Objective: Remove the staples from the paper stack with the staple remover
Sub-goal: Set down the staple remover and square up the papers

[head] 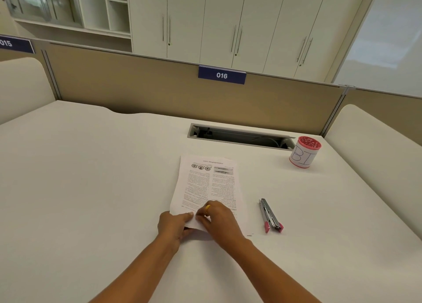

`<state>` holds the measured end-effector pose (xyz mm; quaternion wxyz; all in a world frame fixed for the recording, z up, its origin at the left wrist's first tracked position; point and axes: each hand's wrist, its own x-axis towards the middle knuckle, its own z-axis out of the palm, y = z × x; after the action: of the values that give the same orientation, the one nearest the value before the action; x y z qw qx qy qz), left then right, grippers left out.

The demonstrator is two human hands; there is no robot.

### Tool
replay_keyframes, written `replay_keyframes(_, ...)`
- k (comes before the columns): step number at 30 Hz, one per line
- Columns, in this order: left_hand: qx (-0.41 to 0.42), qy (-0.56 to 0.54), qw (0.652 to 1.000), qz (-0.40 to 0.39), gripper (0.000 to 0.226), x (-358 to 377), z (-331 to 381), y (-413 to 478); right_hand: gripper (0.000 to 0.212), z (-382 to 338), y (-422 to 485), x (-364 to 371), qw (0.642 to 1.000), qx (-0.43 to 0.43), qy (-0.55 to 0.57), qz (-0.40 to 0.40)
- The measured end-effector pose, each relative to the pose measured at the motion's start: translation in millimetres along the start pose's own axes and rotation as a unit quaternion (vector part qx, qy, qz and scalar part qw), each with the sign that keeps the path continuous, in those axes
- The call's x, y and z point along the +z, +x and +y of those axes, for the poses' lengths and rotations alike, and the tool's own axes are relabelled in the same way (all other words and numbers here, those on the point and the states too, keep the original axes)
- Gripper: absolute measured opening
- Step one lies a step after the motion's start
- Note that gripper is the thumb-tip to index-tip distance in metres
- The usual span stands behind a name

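A printed paper stack lies on the white desk, its text upside down to me. My left hand pinches the stack's near left corner, thumb on top, and the corner is lifted slightly. My right hand, with a yellow ring, presses its fingers on the same near edge beside the left thumb. The staple remover, silver with pink ends, lies on the desk to the right of the stack, apart from both hands. A tiny staple rests on the desk beside my right wrist.
A pink-rimmed cup with a white label stands at the back right. An open cable slot runs along the desk's rear, in front of a tan partition labelled 016. Cream side dividers flank the desk.
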<state>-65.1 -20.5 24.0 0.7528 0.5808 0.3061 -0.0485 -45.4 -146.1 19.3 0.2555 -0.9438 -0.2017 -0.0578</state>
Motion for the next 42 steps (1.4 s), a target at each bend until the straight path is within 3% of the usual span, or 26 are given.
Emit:
replay_keyframes(18,0.01,0.031,0.999,0.009,0.038,0,2,5,0.029,-2,2,-12,0.99,-0.12,-0.065,-0.04)
replay_keyframes(28,0.079,0.02,0.995,0.056,0.034,8,-1,-3,0.019,-17,1,-2,0.995,0.056,0.075,0.042)
replay_keyframes(37,0.107,-0.007,0.991,0.082,0.034,18,-7,-16,0.016,-24,2,0,0.984,0.148,0.084,0.062)
replay_keyframes(42,0.102,-0.049,0.992,0.062,0.03,20,-9,-17,0.021,-22,1,-5,0.99,0.127,0.026,0.061)
